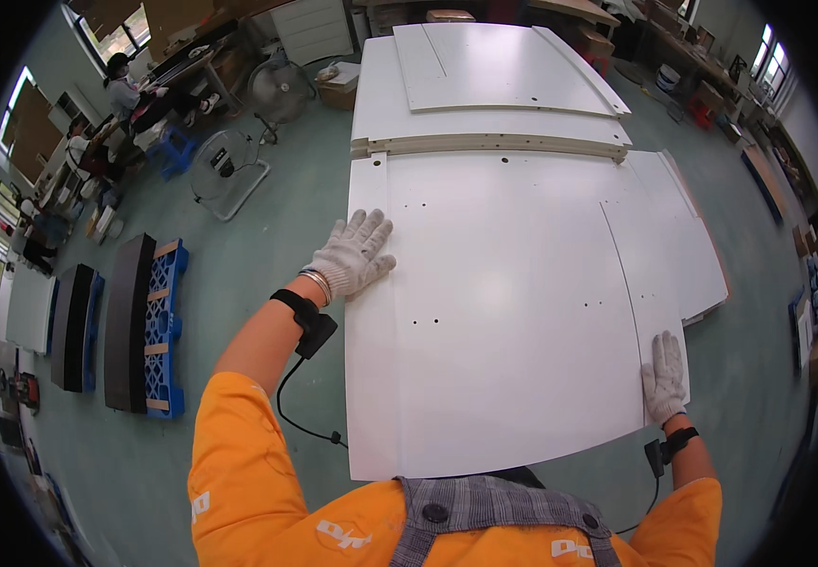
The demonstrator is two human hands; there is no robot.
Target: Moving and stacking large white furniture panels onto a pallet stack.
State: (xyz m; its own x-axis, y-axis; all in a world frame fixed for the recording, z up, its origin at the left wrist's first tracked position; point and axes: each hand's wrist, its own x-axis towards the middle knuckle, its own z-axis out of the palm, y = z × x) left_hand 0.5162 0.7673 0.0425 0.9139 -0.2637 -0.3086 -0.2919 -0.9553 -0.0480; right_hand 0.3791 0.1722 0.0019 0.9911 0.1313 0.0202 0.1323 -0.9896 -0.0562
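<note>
A large white panel (513, 255) with small drilled holes lies flat in front of me, close to my body. My left hand (354, 255), in a pale knitted glove, rests on its left edge with the fingers spread. Lower down at the right, my gloved right hand (664, 378) lies flat by the panel's right edge, past a long thin dark line, fingers stretched out. Neither hand grips anything. Beyond the near panel sits a stack of white panels (485, 128), with a smaller panel (503, 66) on top.
More white panels (678, 227) jut out at the right. Two floor fans (230, 168) stand at the far left. Blue pallets (165, 331) with dark slabs (128, 321) are on the green floor at left. Other people (130, 94) sit at benches. A cable (296, 416) hangs from my left wristband.
</note>
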